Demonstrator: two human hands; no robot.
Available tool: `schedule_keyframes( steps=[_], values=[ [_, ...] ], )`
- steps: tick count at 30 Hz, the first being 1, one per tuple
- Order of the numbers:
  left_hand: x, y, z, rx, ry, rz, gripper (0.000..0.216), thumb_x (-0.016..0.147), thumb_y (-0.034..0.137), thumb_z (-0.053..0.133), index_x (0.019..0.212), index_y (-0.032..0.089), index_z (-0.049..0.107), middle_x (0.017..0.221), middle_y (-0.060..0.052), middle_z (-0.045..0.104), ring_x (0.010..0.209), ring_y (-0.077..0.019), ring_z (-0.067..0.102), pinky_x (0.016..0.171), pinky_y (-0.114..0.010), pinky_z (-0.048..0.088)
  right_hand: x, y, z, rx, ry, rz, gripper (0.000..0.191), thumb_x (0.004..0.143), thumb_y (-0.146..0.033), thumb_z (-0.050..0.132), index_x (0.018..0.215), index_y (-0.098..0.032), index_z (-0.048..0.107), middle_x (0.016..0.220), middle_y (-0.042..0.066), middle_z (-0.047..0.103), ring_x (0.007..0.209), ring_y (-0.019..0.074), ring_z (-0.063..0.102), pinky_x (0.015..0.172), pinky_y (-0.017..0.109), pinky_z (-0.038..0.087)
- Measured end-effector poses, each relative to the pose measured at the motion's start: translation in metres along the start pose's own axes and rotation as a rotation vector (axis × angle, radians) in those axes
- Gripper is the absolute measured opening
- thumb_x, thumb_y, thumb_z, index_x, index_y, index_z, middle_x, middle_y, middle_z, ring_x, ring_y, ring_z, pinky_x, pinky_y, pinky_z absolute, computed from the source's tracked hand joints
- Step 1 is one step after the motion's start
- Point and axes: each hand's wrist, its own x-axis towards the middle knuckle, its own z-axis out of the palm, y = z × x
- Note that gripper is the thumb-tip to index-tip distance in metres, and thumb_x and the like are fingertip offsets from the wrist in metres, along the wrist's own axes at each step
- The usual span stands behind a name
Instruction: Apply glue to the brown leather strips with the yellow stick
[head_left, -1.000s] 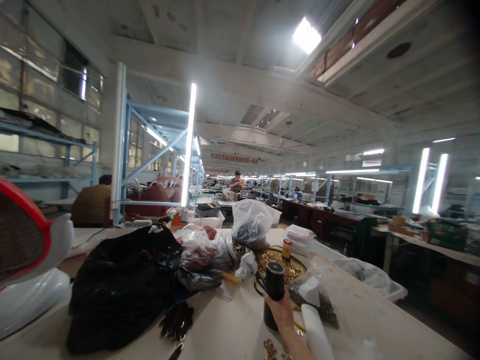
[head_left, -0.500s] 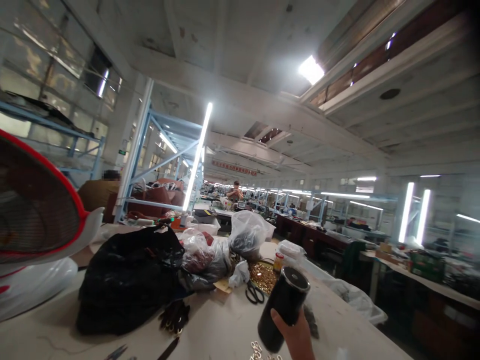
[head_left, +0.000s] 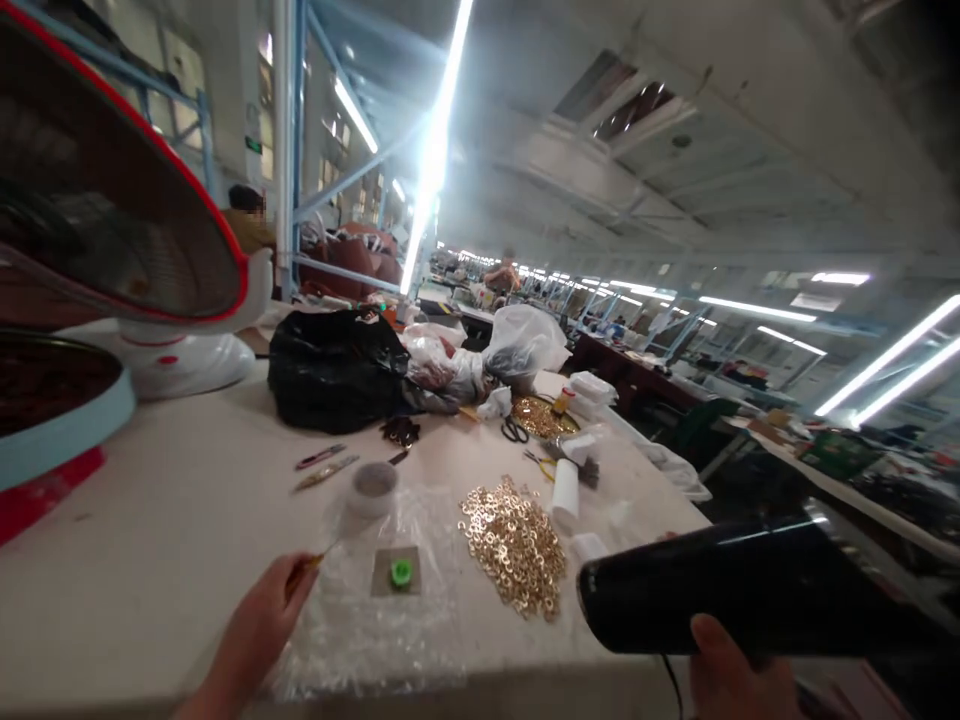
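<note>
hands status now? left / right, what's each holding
Left hand: closed on a thin stick-like tool, over the clear plastic sheet.
Right hand: closed around a black cylinder lying sideways.

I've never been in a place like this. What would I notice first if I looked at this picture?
Probably the big black flask lying sideways in the right hand, very close at the bottom right. Next, the shiny heap of gold rings in the middle of the pale table. The left hand holds a thin tool beside a small green cap on clear plastic.
</note>
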Motion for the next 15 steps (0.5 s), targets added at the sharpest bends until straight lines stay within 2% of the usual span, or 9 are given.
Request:
schedule_keyframes(
  steps=[2, 7, 11, 15],
  values=[
    [0.005, 0.006, 0.001, 0.109, -0.053, 0.027, 0.033, 0.083, 0.046, 0.039, 0.09, 0.018, 0.055, 0.085, -0.007, 0.067, 0.079, -0.0227, 0.064, 0.071, -0.029, 0.049, -0.015, 0.007, -0.01, -0.009, -0.01, -0.005, 0.049, 0.059, -0.051, 0.07, 0.088, -0.012, 0.063, 0.068, 0.011, 0.07, 0.096, 0.0364, 0.061, 0.083, 0.045, 0.049],
    [0.027, 0.027, 0.017, 0.231, -0.128, 0.108, 0.027, 0.085, 0.037, 0.037, 0.084, 0.018, 0.056, 0.087, -0.01, 0.063, 0.083, -0.0246, 0.059, 0.077, -0.035, 0.044, -0.038, 0.008, -0.011, -0.04, -0.067, 0.056, 0.06, 0.06, -0.052, 0.069, 0.095, -0.004, 0.061, 0.077, 0.014, 0.071, 0.092, 0.0351, 0.062, 0.081, 0.042, 0.05],
    [0.043, 0.036, 0.028, 0.339, -0.146, 0.142, 0.031, 0.087, 0.035, 0.034, 0.085, 0.015, 0.058, 0.092, -0.012, 0.061, 0.087, -0.0265, 0.057, 0.08, -0.038, 0.041, -0.047, 0.01, -0.006, -0.017, -0.153, 0.019, 0.056, 0.059, -0.049, 0.071, 0.095, -0.007, 0.064, 0.075, 0.012, 0.072, 0.089, 0.035, 0.064, 0.079, 0.042, 0.052],
    [0.049, 0.039, 0.028, 0.404, -0.151, 0.166, 0.034, 0.089, 0.034, 0.031, 0.089, 0.016, 0.059, 0.092, -0.011, 0.062, 0.087, -0.0253, 0.057, 0.079, -0.036, 0.041, -0.052, 0.011, -0.002, -0.013, -0.289, -0.024, 0.051, 0.058, -0.043, 0.077, 0.098, -0.014, 0.067, 0.068, 0.008, 0.07, 0.095, 0.037, 0.062, 0.082, 0.044, 0.051]
  ],
)
